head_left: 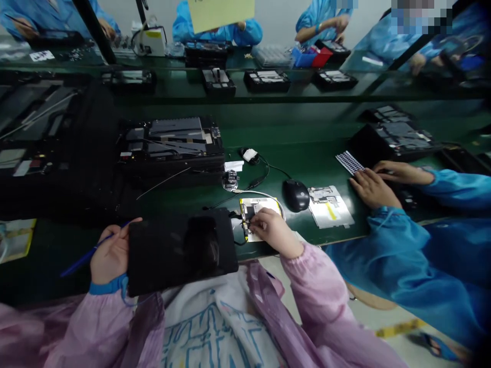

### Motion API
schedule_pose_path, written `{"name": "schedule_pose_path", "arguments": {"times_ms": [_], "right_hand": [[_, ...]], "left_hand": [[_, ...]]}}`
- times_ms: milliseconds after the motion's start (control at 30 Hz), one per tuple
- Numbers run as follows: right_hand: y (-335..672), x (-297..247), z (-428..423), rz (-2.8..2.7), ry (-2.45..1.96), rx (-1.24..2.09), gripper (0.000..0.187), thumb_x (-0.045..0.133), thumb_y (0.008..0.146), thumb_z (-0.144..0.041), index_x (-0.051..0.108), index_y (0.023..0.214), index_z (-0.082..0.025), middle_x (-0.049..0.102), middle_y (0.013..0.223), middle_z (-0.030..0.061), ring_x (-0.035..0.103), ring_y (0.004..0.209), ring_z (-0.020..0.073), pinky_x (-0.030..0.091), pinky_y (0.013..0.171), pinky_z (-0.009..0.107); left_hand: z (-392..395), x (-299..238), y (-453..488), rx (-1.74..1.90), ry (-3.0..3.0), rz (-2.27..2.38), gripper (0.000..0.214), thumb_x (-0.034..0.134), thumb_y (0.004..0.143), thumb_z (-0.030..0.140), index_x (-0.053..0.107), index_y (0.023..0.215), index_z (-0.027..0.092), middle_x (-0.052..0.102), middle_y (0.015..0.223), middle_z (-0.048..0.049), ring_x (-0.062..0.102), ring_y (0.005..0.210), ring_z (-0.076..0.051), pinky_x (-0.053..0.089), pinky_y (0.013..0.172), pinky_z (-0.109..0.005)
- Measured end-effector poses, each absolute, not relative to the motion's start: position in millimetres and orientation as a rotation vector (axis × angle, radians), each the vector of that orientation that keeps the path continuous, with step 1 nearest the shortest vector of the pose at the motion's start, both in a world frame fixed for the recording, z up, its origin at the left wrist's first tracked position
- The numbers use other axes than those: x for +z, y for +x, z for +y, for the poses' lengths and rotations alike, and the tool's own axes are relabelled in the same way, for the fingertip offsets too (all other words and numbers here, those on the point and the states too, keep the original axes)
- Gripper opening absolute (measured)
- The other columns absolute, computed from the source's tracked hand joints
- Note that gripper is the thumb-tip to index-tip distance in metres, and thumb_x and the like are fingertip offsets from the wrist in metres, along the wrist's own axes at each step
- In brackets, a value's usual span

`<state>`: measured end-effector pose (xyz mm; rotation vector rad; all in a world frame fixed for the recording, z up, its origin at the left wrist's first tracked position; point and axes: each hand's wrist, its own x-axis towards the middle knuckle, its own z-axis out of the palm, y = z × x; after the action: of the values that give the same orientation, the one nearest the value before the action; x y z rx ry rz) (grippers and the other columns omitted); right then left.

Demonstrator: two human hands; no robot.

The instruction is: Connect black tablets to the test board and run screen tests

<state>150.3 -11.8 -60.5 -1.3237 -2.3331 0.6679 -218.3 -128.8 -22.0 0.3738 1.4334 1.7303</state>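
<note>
My left hand [109, 251] is closed at the left edge of a black tablet-like screen [164, 255], with a thin blue stick-like tool [82, 261] also held in its fingers. The screen lies tilted over the bench's front edge, close to my body. My right hand [271, 230] has its fingers pinched together over a white panel with yellow edges [275, 204]. Small black connectors [244, 225] sit between this panel and the screen's right side. What the pinched fingers hold is hidden. A white cable [264, 193] curves behind this hand.
A black mouse [296, 195] and a silver panel [330, 207] lie right of my hand. Black trays of tablet parts [172, 145] are stacked behind the screen. A co-worker's hands [378, 189] work at right; other co-workers sit across the green bench [245, 138].
</note>
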Motion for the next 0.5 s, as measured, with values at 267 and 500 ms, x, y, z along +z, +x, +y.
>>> {"name": "schedule_pose_path", "arguments": {"times_ms": [267,500], "right_hand": [[132.9,-72.1,-38.5,-2.016,-1.502,0.561,0.013,0.058,0.085,-0.024,0.066,0.077,-0.018,0.064,0.079,0.0087,0.059,0.075,0.0234,0.049,0.072,0.038],[124.4,-71.6,-37.8,-1.989,-1.601,0.556,0.010,0.054,0.084,-0.019,0.062,0.077,-0.018,0.063,0.079,0.0100,0.059,0.076,0.0253,0.047,0.071,0.038]], "left_hand": [[-126.8,-27.0,-219.5,1.760,0.396,1.416,0.012,0.064,0.063,0.019,0.051,0.062,0.019,0.074,0.081,-0.0055,0.066,0.085,-0.022,0.050,0.081,-0.032],[-126.8,-28.7,-221.4,1.756,0.402,1.402,0.013,0.064,0.063,0.017,0.051,0.062,0.018,0.075,0.087,-0.0092,0.066,0.083,-0.021,0.052,0.079,-0.033]]}}
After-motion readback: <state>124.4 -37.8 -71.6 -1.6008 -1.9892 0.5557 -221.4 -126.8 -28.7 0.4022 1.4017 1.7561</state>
